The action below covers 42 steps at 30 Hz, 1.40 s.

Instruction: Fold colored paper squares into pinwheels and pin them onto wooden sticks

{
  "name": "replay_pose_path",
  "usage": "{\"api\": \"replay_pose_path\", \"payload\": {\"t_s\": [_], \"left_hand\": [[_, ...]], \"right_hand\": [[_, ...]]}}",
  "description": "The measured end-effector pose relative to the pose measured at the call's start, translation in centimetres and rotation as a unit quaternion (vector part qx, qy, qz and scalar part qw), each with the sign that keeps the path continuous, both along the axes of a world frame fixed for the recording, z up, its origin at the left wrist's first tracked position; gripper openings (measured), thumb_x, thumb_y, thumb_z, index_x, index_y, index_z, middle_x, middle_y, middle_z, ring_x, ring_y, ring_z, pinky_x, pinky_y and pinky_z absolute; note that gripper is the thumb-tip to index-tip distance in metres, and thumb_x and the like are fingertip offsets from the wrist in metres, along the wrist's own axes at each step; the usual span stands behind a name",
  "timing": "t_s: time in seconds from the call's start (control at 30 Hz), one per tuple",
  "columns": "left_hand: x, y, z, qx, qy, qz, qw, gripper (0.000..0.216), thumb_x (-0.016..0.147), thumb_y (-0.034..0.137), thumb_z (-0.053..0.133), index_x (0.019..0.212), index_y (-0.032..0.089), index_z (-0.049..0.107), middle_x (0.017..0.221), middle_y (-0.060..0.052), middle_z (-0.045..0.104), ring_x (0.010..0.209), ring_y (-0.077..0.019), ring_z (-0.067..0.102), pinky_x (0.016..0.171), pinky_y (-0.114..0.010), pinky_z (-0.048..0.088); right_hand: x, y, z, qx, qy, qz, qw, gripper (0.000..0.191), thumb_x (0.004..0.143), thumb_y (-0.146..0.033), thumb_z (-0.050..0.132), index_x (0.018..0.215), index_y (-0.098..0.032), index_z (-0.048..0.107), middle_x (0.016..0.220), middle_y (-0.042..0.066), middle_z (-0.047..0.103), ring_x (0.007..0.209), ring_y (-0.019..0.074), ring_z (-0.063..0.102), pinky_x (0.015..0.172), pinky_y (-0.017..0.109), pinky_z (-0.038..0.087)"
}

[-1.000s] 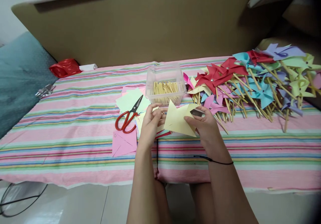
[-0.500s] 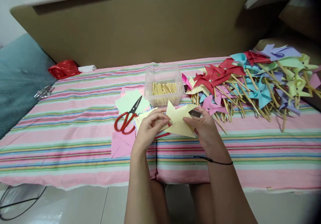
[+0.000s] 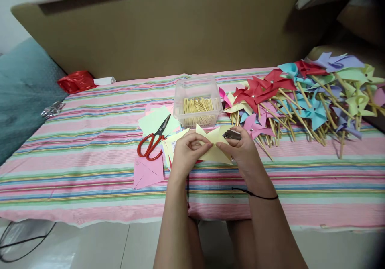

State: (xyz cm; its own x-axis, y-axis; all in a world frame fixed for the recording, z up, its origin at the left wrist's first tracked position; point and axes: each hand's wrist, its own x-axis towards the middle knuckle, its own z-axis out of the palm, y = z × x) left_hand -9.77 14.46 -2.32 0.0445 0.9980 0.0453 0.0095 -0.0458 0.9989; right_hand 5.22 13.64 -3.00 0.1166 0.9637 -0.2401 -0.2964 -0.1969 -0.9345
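Observation:
Between my two hands is a pale yellow pinwheel paper with cut, partly folded points. My left hand pinches it near its centre, thumb and fingertips together. On the other side my right hand grips the paper with its thumb close to the left fingertips. A small dark metallic tool shows at the right fingers; its kind is hard to make out. Red-handled scissors lie left of my hands on green paper sheets. A pink square with cut lines lies just below them.
A clear plastic box of short wooden sticks stands behind my hands. Finished pinwheels on sticks are heaped at the right. A red plastic bag lies at the back left on the striped cloth.
My left hand has moved right, toward the middle of the yellow paper, and its fingertips now come close to my right thumb. My right hand has shifted only slightly.

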Motion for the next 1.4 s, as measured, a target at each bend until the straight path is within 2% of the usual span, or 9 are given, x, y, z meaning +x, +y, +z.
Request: {"api": "replay_pose_path", "payload": {"t_s": [0.23,0.5,0.63,0.7,0.8,0.93,1.4], "left_hand": [[-0.09,-0.08,-0.07,-0.002,0.012,0.018,1.0,0.015,0.064,0.028,0.078,0.066,0.016,0.068,0.062,0.001,0.054,0.044,-0.004,0.034,0.042,-0.021,0.023],[0.05,-0.16,-0.04,-0.005,0.01,0.016,1.0,0.017,0.064,0.028,0.079,0.066,0.015,0.066,0.063,0.002,0.05,0.045,-0.0029,0.032,0.042,-0.021,0.021],[0.22,-0.22,0.11,-0.028,-0.011,0.01,1.0,0.021,0.066,0.027,0.078,0.069,0.016,0.06,0.053,0.008,0.036,0.041,-0.0019,0.026,0.04,-0.019,0.017],[0.36,-0.24,0.27,-0.03,-0.032,0.013,0.999,0.028,0.064,0.025,0.078,0.072,0.018,0.052,0.056,0.009,0.039,0.041,-0.0012,0.03,0.04,-0.017,0.021],[0.54,-0.26,0.44,-0.026,-0.073,0.017,0.997,0.044,0.061,0.02,0.079,0.08,0.022,0.04,0.077,0.007,0.052,0.046,-0.0012,0.045,0.043,-0.014,0.036],[0.52,-0.3,0.38,-0.029,-0.089,0.018,0.995,0.052,0.06,0.018,0.078,0.09,0.025,0.036,0.091,0.006,0.052,0.053,-0.0032,0.056,0.048,-0.015,0.045],[0.32,-0.3,0.22,-0.064,-0.085,0.035,0.994,0.056,0.059,0.017,0.079,0.096,0.025,0.038,0.084,0.007,0.055,0.053,-0.0045,0.058,0.05,-0.015,0.045]], "right_hand": [[-0.03,-0.06,0.01,0.008,-0.006,0.015,1.0,0.072,0.051,-0.036,0.087,0.108,-0.026,0.044,0.076,0.001,0.074,0.062,0.0213,0.069,0.06,0.034,0.055],[-0.05,-0.12,0.09,0.013,-0.011,0.012,1.0,0.069,0.052,-0.034,0.087,0.106,-0.026,0.044,0.073,-0.001,0.074,0.059,0.02,0.069,0.058,0.031,0.056],[-0.06,-0.1,0.09,0.015,-0.016,0.017,1.0,0.07,0.053,-0.035,0.087,0.107,-0.026,0.044,0.074,0.0,0.074,0.06,0.021,0.07,0.057,0.032,0.057],[-0.06,-0.12,0.04,0.014,-0.012,0.018,1.0,0.07,0.053,-0.034,0.087,0.108,-0.026,0.044,0.075,0.0,0.075,0.062,0.0218,0.071,0.059,0.034,0.057],[-0.06,-0.16,-0.06,0.01,-0.01,0.013,1.0,0.07,0.053,-0.033,0.087,0.109,-0.026,0.045,0.076,0.001,0.075,0.065,0.0228,0.072,0.061,0.035,0.058],[-0.03,-0.14,-0.09,0.011,-0.008,0.016,1.0,0.07,0.053,-0.032,0.087,0.109,-0.026,0.045,0.075,0.001,0.075,0.063,0.0218,0.071,0.059,0.033,0.058],[-0.1,-0.16,-0.02,0.014,-0.005,0.025,1.0,0.068,0.054,-0.032,0.087,0.108,-0.027,0.045,0.075,0.0,0.075,0.064,0.0215,0.072,0.059,0.032,0.058]]}}
